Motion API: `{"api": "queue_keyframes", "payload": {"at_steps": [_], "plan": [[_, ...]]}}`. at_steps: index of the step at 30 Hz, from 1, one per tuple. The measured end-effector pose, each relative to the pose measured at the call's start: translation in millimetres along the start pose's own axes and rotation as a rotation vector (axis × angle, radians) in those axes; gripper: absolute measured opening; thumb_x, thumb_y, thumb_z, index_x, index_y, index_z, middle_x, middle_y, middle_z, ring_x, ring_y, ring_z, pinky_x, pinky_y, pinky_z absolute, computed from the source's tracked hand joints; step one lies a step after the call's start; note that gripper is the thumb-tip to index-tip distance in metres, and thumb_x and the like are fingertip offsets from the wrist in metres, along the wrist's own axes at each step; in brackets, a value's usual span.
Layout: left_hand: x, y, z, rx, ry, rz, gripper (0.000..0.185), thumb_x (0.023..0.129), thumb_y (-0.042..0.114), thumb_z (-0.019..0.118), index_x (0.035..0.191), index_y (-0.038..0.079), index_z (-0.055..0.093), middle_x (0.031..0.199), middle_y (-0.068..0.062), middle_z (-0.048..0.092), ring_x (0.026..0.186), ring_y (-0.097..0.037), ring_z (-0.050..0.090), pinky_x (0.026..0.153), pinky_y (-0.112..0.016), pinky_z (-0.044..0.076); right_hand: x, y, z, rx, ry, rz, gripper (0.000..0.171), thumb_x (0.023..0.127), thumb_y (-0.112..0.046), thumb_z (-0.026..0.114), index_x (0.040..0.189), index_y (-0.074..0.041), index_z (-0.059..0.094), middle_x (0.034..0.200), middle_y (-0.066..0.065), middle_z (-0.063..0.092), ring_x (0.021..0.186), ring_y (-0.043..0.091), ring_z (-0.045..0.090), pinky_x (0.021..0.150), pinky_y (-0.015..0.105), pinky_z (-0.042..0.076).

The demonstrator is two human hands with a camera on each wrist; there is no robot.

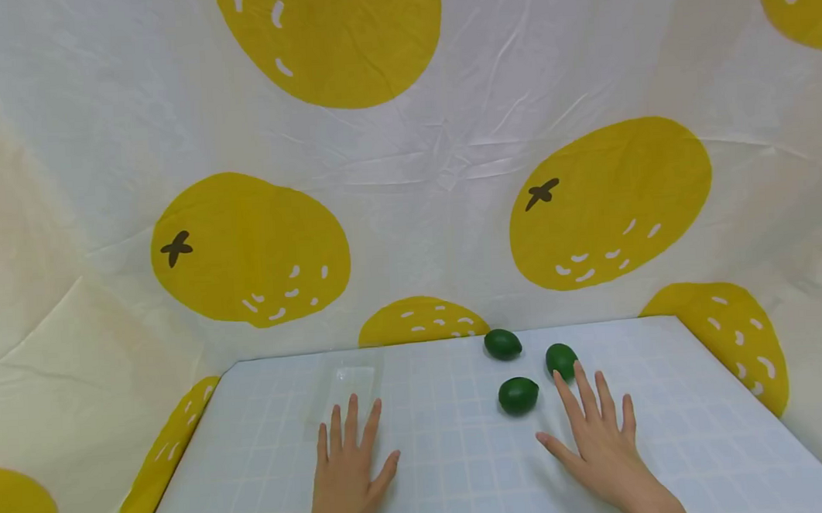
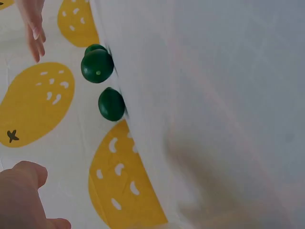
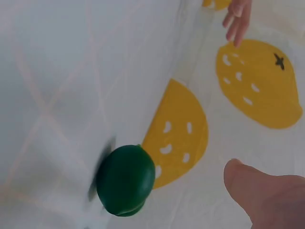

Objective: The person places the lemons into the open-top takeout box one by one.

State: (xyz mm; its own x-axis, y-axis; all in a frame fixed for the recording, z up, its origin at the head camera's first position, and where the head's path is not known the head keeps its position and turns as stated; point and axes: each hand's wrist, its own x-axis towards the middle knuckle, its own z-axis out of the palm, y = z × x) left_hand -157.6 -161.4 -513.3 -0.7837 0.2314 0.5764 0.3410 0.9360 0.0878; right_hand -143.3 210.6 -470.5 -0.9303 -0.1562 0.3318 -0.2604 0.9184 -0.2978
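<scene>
Three dark green limes lie near the table's far edge: a back one [image 1: 502, 344], a right one [image 1: 561, 359] and a front one [image 1: 519, 395]. My right hand [image 1: 594, 423] lies flat with fingers spread, its fingertips just short of the right lime and beside the front one. My left hand [image 1: 348, 457] rests flat and spread further left, holding nothing. The left wrist view shows the limes [image 2: 97, 67] [image 2: 111, 104] against the table edge. In the right wrist view one lime [image 3: 126, 179] sits close, with my thumb [image 3: 267, 191] beside it.
The table [image 1: 464, 471] has a white surface with a pale grid. A white cloth printed with big yellow fruit [image 1: 250, 249] hangs behind and at both sides. A faint clear tray [image 1: 353, 382] seems to lie just beyond my left fingertips.
</scene>
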Motion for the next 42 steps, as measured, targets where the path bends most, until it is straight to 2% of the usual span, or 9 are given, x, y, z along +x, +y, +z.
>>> {"api": "queue_keyframes", "payload": {"at_steps": [6, 11, 16, 23, 28, 32, 35, 38, 42], "plan": [[7.1, -4.4, -5.2, -0.019, 0.106, 0.044, 0.065, 0.101, 0.055, 0.031, 0.143, 0.011, 0.053, 0.141, -0.021, 0.052, 0.124, -0.047, 0.049, 0.101, -0.069, 0.032, 5, -11, -9, 0.125, -0.015, -0.008, 0.091, 0.095, -0.050, 0.061, 0.161, -0.018, 0.007, 0.165, 0.014, -0.009, 0.148, 0.042, -0.011, 0.108, 0.068, -0.018], [13.8, -8.4, -12.4, -0.151, 0.192, 0.041, 0.051, 0.096, 0.038, 0.052, 0.134, 0.005, 0.059, 0.130, -0.016, 0.061, 0.114, -0.038, 0.057, 0.091, -0.062, 0.044, 15, -27, -20, 0.380, -0.081, 0.010, 0.084, 0.098, -0.045, 0.058, 0.160, -0.013, 0.011, 0.164, 0.020, -0.002, 0.147, 0.047, -0.005, 0.109, 0.071, -0.012], [22.1, -16.8, -21.0, -0.316, 0.267, -0.035, 0.044, 0.084, 0.016, 0.069, 0.125, 0.004, 0.063, 0.122, -0.008, 0.066, 0.108, -0.029, 0.062, 0.082, -0.052, 0.050, 29, -44, -23, 0.549, -0.127, 0.054, 0.081, 0.099, -0.045, 0.057, 0.158, -0.007, 0.016, 0.164, 0.021, 0.003, 0.147, 0.049, -0.001, 0.106, 0.078, 0.000], [32.6, -33.5, -30.8, -0.499, 0.386, -0.138, 0.036, 0.085, -0.003, 0.068, 0.120, 0.004, 0.067, 0.114, -0.006, 0.068, 0.101, -0.024, 0.061, 0.085, -0.030, 0.043, 49, -69, -15, 0.700, -0.139, 0.062, 0.078, 0.101, -0.044, 0.055, 0.159, -0.015, 0.013, 0.165, 0.014, 0.003, 0.149, 0.041, 0.002, 0.107, 0.078, 0.009], [39.6, -47.9, -33.1, -0.573, 0.463, -0.181, 0.031, 0.087, -0.008, 0.064, 0.116, 0.000, 0.068, 0.109, -0.014, 0.069, 0.095, -0.026, 0.062, 0.079, -0.025, 0.044, 61, -86, -3, 0.840, -0.128, 0.072, 0.077, 0.100, -0.042, 0.057, 0.159, -0.017, 0.013, 0.165, 0.011, 0.008, 0.150, 0.035, 0.005, 0.113, 0.070, 0.012], [41.7, -61.7, -31.5, -0.601, 0.500, -0.282, 0.026, 0.091, -0.007, 0.059, 0.115, -0.003, 0.068, 0.105, -0.014, 0.070, 0.094, -0.021, 0.062, 0.077, -0.025, 0.045, 72, -101, 14, 0.960, -0.122, 0.074, 0.076, 0.100, -0.034, 0.060, 0.159, -0.017, 0.015, 0.165, 0.010, 0.012, 0.150, 0.034, 0.009, 0.114, 0.068, 0.011], [39.7, -72.8, -24.1, -0.667, 0.496, -0.410, 0.025, 0.095, -0.004, 0.056, 0.116, -0.001, 0.068, 0.106, -0.009, 0.069, 0.095, -0.012, 0.060, 0.078, -0.022, 0.044, 79, -113, 31, 1.073, -0.138, 0.065, 0.076, 0.100, -0.031, 0.060, 0.159, -0.018, 0.015, 0.165, 0.009, 0.012, 0.151, 0.033, 0.008, 0.114, 0.069, 0.010], [35.3, -83.1, -13.8, -0.756, 0.462, -0.551, 0.025, 0.099, 0.002, 0.053, 0.120, 0.001, 0.067, 0.112, -0.009, 0.067, 0.099, -0.006, 0.059, 0.080, -0.015, 0.042, 85, -125, 48, 1.182, -0.169, 0.051, 0.075, 0.101, -0.029, 0.058, 0.159, -0.017, 0.013, 0.165, 0.010, 0.008, 0.151, 0.033, 0.005, 0.113, 0.071, 0.010], [28.8, -93.8, -2.6, -0.912, 0.401, -0.709, 0.031, 0.104, 0.008, 0.048, 0.131, 0.000, 0.059, 0.128, -0.015, 0.060, 0.109, -0.012, 0.058, 0.085, -0.010, 0.042, 94, -141, 73, 1.302, -0.212, 0.047, 0.076, 0.102, -0.030, 0.056, 0.159, -0.014, 0.009, 0.166, 0.011, 0.003, 0.151, 0.033, 0.001, 0.115, 0.068, 0.010]]}}
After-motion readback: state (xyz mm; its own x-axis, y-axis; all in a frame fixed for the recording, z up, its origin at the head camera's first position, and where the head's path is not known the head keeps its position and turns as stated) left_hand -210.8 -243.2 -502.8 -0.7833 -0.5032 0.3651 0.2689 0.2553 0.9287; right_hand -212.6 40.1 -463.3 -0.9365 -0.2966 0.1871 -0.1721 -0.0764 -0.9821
